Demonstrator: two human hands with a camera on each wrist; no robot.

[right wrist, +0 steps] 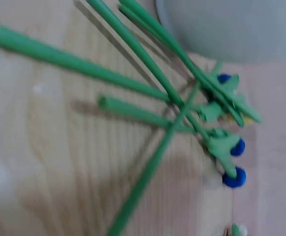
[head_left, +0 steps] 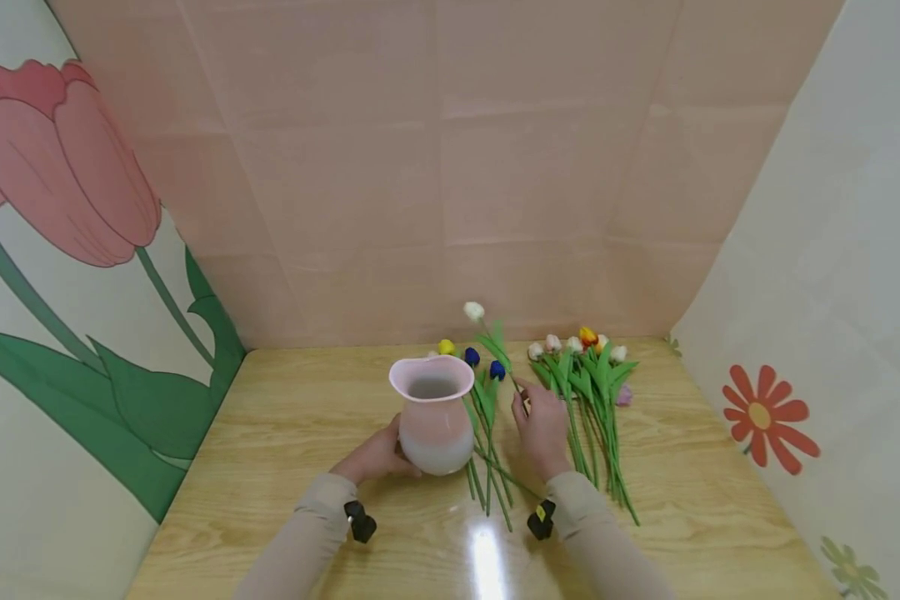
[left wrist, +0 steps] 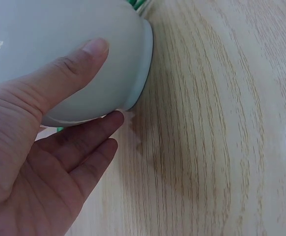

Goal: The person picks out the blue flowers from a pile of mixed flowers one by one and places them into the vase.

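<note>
Left hand [head_left: 381, 452] on vase, right hand [head_left: 543, 421] with white tulip.
Left thumb and fingers grip the pink-white vase [head_left: 437, 429] low on its side; right fingers pinch the white tulip [head_left: 495, 348] by its stem, bloom up. Blue tulips [head_left: 497, 370] lie on the table [head_left: 270, 500] just right of vase, mixed bunch [head_left: 596, 379] farther right.

Wood-grain tbl [head_left: 285, 408]; pinkish bkdrp [head_left: 435, 175] behind; lg pink tulip print [head_left: 75, 167] L; red flower print [head_left: 770, 417] R.
</note>
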